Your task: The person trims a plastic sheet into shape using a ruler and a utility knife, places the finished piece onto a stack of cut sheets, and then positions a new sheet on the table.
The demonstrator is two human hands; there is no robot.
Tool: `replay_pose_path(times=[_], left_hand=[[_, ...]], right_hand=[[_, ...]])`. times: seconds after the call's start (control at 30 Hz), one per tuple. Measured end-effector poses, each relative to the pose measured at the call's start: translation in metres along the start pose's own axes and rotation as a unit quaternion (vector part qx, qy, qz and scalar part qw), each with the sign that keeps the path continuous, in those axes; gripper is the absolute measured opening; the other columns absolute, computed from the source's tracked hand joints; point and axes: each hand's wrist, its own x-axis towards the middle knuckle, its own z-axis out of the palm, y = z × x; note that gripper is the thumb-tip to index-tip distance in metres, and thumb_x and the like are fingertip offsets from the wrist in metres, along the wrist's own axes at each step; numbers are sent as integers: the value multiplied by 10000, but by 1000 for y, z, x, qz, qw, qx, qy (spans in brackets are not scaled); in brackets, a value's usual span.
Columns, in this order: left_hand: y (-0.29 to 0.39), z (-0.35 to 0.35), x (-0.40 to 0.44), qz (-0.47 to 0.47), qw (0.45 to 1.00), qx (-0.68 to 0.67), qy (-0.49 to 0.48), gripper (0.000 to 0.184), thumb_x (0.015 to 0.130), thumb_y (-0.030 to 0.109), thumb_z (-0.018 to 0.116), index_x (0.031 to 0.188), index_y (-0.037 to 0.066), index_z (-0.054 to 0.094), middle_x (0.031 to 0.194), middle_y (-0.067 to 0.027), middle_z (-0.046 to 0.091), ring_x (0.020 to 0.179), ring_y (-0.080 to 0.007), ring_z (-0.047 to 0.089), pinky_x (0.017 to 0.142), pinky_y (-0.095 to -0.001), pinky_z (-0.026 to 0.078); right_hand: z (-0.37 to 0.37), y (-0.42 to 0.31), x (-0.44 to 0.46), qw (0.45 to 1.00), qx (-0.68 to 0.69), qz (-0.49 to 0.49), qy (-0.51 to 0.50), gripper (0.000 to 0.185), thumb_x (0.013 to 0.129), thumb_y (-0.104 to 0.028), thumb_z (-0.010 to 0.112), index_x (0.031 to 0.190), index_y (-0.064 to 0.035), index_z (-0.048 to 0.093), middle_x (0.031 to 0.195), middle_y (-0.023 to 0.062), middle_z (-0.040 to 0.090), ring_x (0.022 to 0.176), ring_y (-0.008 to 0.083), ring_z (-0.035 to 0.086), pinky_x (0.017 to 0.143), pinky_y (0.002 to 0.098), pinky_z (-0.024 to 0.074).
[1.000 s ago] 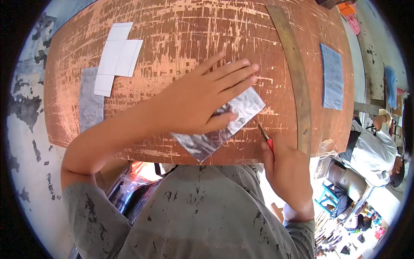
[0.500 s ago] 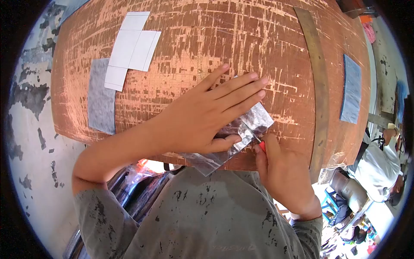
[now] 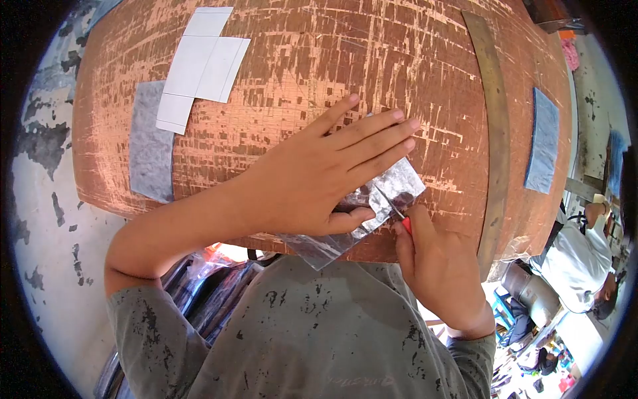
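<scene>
My left hand lies flat with fingers stretched out. It presses down on a clear plastic sheet and a shiny grey piece, both partly hidden beneath the palm. Close to the board's near edge, my right hand is closed around a knife with a red handle. The thin blade points up and left, resting on the shiny grey piece just right of my left thumb. Most of the handle is hidden in my fist.
The scratched brown board carries a white paper template over a grey-blue piece at left. A long metal strip and another grey-blue piece lie at right. Another person sits beyond the board at right.
The view has shifted slightly. The knife in my right hand has barely moved against the grey piece, and my left hand stays pressed in place.
</scene>
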Motion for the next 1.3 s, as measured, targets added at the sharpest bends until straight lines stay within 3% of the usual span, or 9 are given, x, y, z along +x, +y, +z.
replay_pose_path(times=[0.37,0.8,1.3], left_hand=[[1,-2,0,-6,1000,-4,-5,948,913,449,702,1695,43,354,1802,-124,294,1668,-299,267,1337,-615,147],[3,-1,1,-21,1000,11,0,979,873,504,735,1692,96,388,1785,-99,343,1651,-288,307,1326,-613,143],[3,-1,3,-24,999,20,-2,963,884,533,719,1677,82,410,1779,-101,355,1644,-293,316,1341,-597,127]], right_hand=[[-3,-3,5,994,-102,-24,-9,178,1067,-205,606,1026,-41,551,631,160,691,604,362,740,551,473,578],[7,1,-6,997,-73,7,-24,175,1061,-203,608,1019,-46,541,662,176,710,623,361,758,554,481,590],[6,9,-19,997,-67,3,-43,192,1053,-191,620,991,-44,512,620,146,669,599,352,745,533,457,576]])
